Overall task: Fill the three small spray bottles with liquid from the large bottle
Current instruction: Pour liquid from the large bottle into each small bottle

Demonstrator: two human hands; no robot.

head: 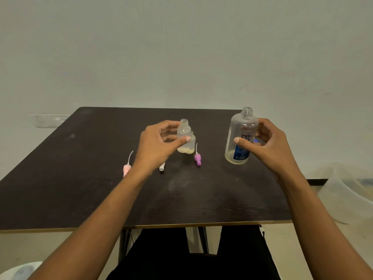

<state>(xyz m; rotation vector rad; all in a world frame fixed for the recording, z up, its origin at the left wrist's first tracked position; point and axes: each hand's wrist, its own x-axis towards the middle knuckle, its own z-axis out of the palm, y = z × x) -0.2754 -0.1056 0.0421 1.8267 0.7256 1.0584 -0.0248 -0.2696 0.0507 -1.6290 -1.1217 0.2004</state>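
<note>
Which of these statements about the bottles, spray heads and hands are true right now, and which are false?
1. The large bottle has no cap on. True.
2. The purple spray head is screwed onto a bottle. False: it lies loose on the table, just right of the small bottles.
3. The left hand holds a small spray bottle with an open neck. True.
4. The large bottle is nearly full. False: only a shallow layer of yellowish liquid shows at its bottom, and the right hand grips it.
5. The pink spray head lies on the table, left of the left wrist. True.
</note>
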